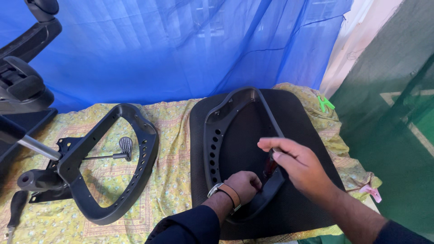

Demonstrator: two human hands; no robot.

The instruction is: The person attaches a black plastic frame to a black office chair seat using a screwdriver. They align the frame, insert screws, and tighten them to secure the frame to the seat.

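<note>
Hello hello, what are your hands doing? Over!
Left hand fisted inside black frame. Right hand pinching small dark tool at frame's edge. Nothing blocking.

left hand's (243,184) fingers hidden inside the frame (217,135), chair parts (22,81) cut off at left edge

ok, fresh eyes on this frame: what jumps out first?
Both hands at bottom centre: the left hand, wearing a watch, is closed inside a black chair frame lying on a black mesh seat panel, while the right hand pinches a small dark tool at the frame's right rail. A second black frame lies to the left on the yellow patterned cloth, with a blue tarp behind.
</note>
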